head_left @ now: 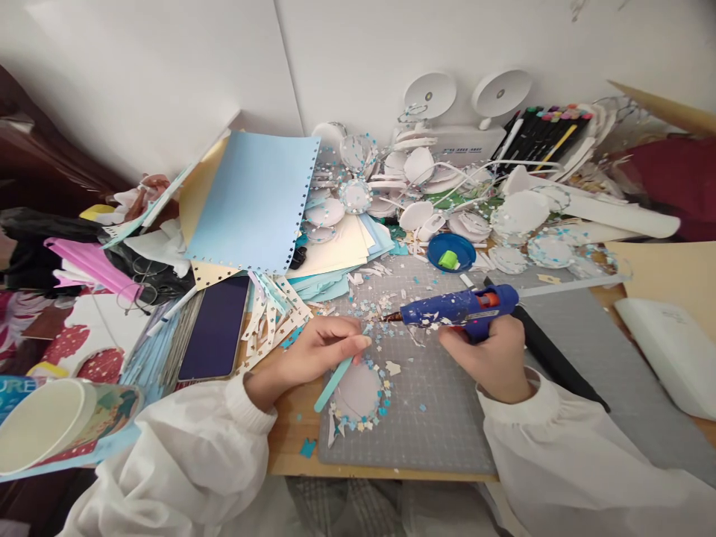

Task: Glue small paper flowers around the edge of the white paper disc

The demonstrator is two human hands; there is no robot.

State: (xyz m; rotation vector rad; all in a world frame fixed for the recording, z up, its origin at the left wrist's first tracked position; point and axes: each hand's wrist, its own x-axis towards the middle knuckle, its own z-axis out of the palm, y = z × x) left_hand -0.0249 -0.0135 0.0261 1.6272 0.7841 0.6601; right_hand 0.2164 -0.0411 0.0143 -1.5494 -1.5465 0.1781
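Observation:
My right hand (489, 358) is wrapped around the grip of a blue glue gun (459, 307), whose nozzle points left. White scraps cling to its barrel. Between thumb and fingers, my left hand (321, 350) pinches a thin teal strip (333, 384) that slants down to the left. Just below that hand, a white disc (358, 394) lies on the grey cutting mat (425, 429), ringed with small blue, white and cream paper stars. Loose stars and scraps are scattered near the nozzle. What the left fingertips cover is hidden.
Star-edged blue paper (257, 201) leans at the back left, above a dark phone (215, 328). Decorated white discs (355, 195) pile up along the wall. A blue dish (451, 253) stands behind the glue gun. A paper cup (48, 425) tilts at the left; a white case (665, 358) lies right.

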